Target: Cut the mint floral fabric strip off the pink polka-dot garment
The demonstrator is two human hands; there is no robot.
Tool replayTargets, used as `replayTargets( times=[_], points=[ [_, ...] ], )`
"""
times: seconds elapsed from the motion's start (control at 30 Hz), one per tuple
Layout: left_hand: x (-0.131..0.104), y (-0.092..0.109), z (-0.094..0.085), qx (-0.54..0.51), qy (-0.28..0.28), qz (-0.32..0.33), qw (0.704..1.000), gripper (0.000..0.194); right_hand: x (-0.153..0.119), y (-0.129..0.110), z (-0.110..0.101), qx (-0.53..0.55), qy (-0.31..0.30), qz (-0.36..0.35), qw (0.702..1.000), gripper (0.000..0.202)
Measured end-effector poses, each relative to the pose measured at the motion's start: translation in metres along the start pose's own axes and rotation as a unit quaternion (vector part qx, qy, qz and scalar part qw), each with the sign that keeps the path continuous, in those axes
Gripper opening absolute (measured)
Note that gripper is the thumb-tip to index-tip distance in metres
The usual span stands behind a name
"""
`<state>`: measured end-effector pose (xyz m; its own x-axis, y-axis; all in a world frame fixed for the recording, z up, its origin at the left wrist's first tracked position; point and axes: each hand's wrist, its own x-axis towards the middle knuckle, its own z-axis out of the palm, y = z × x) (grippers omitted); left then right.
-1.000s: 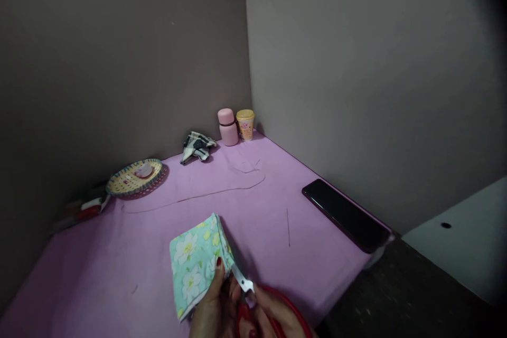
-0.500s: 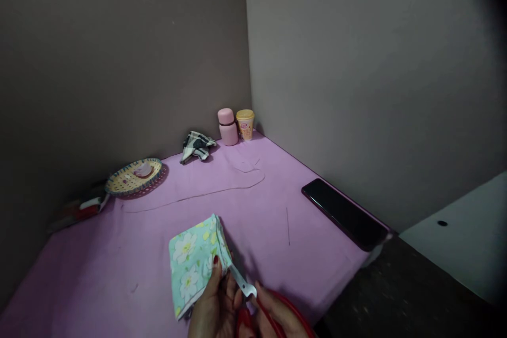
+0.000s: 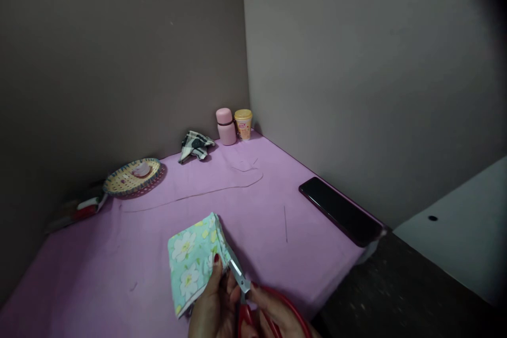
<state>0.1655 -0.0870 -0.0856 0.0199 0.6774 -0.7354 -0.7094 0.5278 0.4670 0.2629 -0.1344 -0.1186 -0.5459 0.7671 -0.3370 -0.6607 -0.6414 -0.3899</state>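
Note:
A folded, light green cloth with white and yellow flowers point(image 3: 193, 261) lies in the grasp of my left hand point(image 3: 214, 298), whose thumb presses on its lower right part. My right hand point(image 3: 277, 312) grips red-handled scissors point(image 3: 240, 277) at the bottom of the view. The metal blades point up and left, at the right edge of the cloth. Whether cloth or a thread sits between the blades I cannot make out. Part of the left fingers is hidden behind the cloth.
A needle-like thin line point(image 3: 285, 224) and a long thread point(image 3: 194, 195) lie on the purple tabletop point(image 3: 99, 269). At right is a phone point(image 3: 340, 211). Along the back stand a woven basket point(image 3: 114, 184), checked cloth point(image 3: 196, 145), pink flask point(image 3: 226, 129) and yellow-lidded cup point(image 3: 243, 124).
The scissors have turned slightly, and their blades now look further apart near the pivot. My left hand keeps its hold on the cloth. The view has shifted a little.

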Motion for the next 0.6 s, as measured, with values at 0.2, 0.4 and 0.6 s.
replayTargets(
  times=[0.2,0.4,0.6],
  points=[
    [0.001,-0.002,0.001,0.009,0.01,0.007,1.0,0.011,0.006,-0.001,-0.002,-0.001,0.005,0.071,0.997,0.053],
    [0.004,0.0,-0.001,0.004,0.018,0.016,1.0,0.012,-0.005,0.002,-0.004,-0.057,0.061,-0.055,0.995,0.041],
    [0.002,-0.002,-0.005,0.016,-0.002,-0.014,1.0,0.015,0.004,0.005,-0.001,0.001,0.036,-0.042,0.998,0.032]
  ],
)
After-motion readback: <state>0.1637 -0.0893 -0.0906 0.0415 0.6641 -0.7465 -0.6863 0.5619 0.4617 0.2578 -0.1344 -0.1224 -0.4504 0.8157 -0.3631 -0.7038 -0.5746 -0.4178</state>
